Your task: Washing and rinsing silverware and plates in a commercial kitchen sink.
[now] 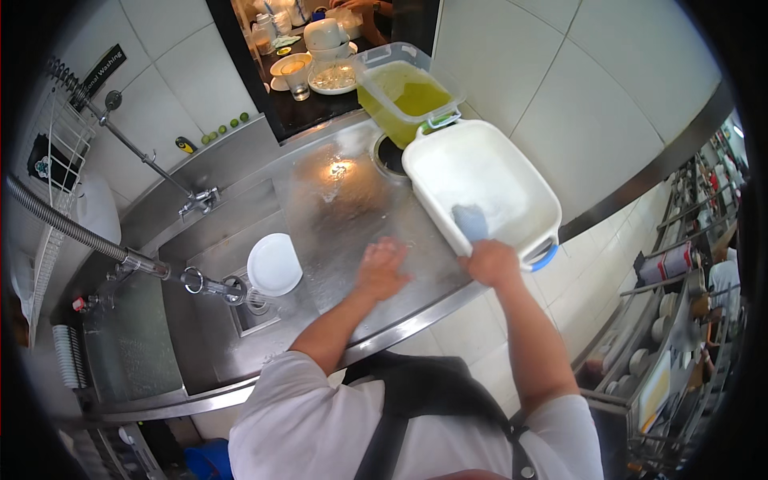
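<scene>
My right hand (493, 263) is at the near rim of a white plastic basin (489, 162), closed on a grey-blue cloth or sponge (471, 222) inside its wall. My left hand (382, 270) is over the wet stainless steel counter (354, 210), fingers apart, holding nothing. Left of it, a white plate (274, 264) is at the sink's right edge, beside the hanging spray nozzle (234, 290). The basin has a blue-edged handle and stands against a clear plastic tub (408, 96) of yellow-green liquid.
A round opening (391, 155) lies behind the basin's left side. Cups and dishes (327, 54) stand in the hatch, where part of another person shows. A wall tap (201, 201) and a flexible spray hose (78, 225) are at the left. Green limes (222, 129) line the ledge.
</scene>
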Motion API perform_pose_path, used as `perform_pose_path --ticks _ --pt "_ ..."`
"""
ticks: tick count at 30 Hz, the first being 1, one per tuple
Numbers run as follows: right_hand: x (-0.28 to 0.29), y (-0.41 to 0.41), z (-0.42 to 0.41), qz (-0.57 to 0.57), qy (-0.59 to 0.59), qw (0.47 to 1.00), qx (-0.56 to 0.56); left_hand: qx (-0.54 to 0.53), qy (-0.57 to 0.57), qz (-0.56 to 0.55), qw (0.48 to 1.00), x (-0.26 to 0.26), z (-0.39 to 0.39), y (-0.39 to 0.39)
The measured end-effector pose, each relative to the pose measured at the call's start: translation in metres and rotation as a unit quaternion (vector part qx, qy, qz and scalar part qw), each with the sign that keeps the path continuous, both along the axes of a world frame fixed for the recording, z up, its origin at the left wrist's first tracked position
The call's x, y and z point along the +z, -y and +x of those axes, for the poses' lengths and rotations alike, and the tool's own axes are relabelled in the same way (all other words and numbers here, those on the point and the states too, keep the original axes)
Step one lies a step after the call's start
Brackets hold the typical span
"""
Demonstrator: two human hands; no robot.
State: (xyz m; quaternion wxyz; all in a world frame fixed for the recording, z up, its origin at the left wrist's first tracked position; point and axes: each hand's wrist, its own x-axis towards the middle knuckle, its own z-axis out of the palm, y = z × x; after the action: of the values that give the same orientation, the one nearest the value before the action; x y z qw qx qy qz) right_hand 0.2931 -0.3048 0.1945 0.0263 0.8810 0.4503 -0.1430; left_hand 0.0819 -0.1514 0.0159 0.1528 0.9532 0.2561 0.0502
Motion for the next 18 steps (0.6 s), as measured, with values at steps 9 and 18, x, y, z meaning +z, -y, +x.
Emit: perform_pose_path --ticks 9,18 --pt "-0.004 -0.001 0.007 0.001 -0.034 0.999 0.011 0.414 -0.218 -0.111 0.877 0.047 -0.035 -0.253" --pt "-0.014 -0.005 0.007 0.045 -0.003 0.999 0.026 0.386 0.148 -0.009 0.911 0.138 0.118 -0.488"
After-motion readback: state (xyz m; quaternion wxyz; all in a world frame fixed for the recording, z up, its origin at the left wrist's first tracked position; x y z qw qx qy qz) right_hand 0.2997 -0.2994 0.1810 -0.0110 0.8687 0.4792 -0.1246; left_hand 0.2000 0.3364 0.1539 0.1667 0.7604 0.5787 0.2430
